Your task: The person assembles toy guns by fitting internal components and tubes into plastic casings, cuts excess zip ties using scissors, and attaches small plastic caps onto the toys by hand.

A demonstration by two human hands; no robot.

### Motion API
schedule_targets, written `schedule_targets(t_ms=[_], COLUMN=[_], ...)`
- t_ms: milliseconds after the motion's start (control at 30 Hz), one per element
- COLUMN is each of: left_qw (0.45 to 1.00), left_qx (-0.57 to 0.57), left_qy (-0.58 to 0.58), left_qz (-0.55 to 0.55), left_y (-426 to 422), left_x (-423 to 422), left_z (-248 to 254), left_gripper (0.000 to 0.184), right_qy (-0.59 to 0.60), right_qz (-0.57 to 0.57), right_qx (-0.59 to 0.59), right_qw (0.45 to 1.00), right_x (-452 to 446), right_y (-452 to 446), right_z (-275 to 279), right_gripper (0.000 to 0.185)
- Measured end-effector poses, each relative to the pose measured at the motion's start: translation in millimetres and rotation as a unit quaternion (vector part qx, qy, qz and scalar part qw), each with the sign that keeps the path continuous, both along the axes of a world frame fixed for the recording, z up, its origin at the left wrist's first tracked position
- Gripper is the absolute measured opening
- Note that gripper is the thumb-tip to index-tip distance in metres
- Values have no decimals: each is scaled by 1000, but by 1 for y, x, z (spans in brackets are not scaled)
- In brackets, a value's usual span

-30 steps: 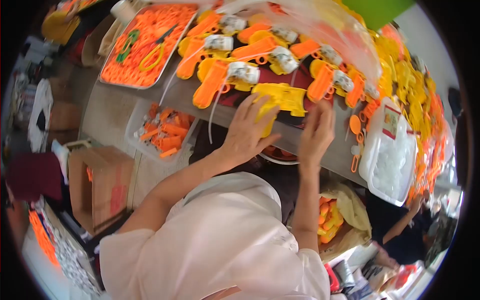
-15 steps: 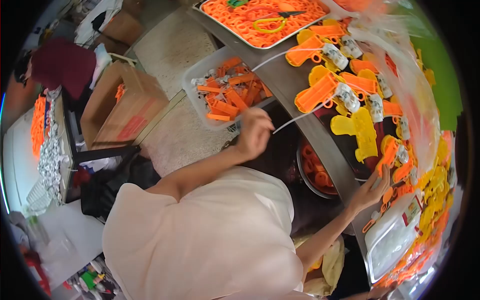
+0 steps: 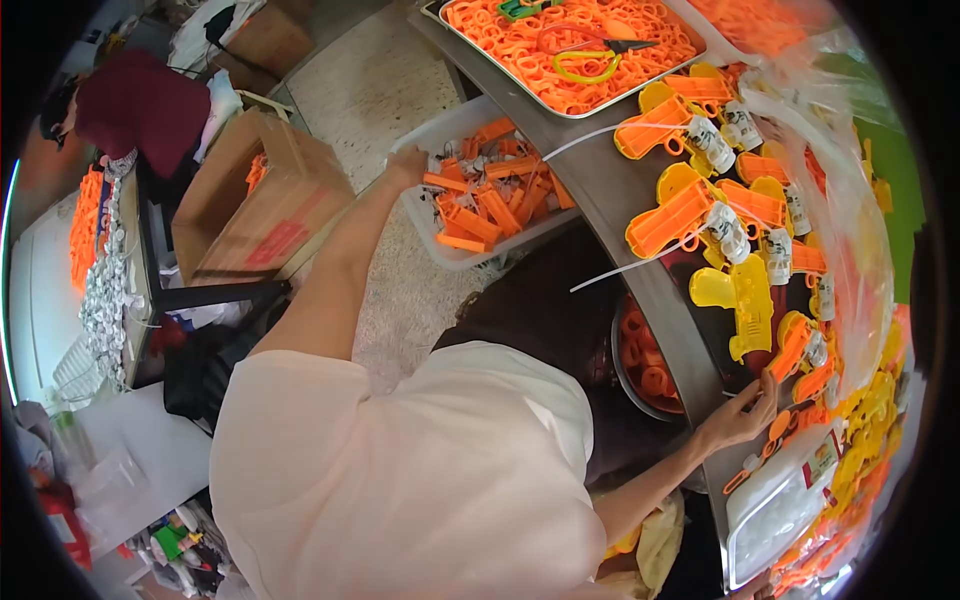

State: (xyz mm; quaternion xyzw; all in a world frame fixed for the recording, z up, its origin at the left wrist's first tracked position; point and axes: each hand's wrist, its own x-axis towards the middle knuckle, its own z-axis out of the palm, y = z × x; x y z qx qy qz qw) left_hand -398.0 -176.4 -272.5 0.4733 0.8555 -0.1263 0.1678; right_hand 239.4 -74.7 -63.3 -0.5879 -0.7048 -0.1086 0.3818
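Observation:
My left hand (image 3: pixel 407 166) is at the left corner of a clear plastic bin (image 3: pixel 455 258). Its fingers are small and partly hidden, so I cannot tell whether they grip anything. Inside the bin lie orange rectangular plastic pieces (image 3: pixel 498 207) with small metallic bits. On the table, my right hand (image 3: pixel 745 412) pinches the lower end of an orange-and-yellow toy gun (image 3: pixel 792 345). A plain yellow gun shell (image 3: pixel 748 305) lies beside it. Farther up are several toy guns (image 3: pixel 668 222) with orange inserts and printed white wrapped parts (image 3: pixel 728 233).
A metal tray (image 3: pixel 575 113) of orange rings holds yellow-handled scissors (image 3: pixel 590 68). White tubes (image 3: pixel 630 268) jut over the table edge (image 3: pixel 600 205). Below sits a round pan (image 3: pixel 672 408) of orange parts. A clear-lidded tray (image 3: pixel 765 530) and a cardboard box (image 3: pixel 255 210) are nearby.
My left hand has moved from beside the table edge out to the bin's left corner, and the arm has straightened. My right hand stays at the toy gun. The view has shifted slightly.

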Motion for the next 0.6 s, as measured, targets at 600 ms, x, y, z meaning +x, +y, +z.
schedule_targets(t_ms=[600], left_qw=[746], left_qx=[437], left_qy=[-496], left_qz=[81], left_y=[-49], left_x=[144], left_z=[254], left_gripper=[35], right_qy=[38], right_qz=[24], right_qx=[69], right_qw=[997], right_x=[-37], right_y=[-21], right_z=[29], right_gripper=[24])
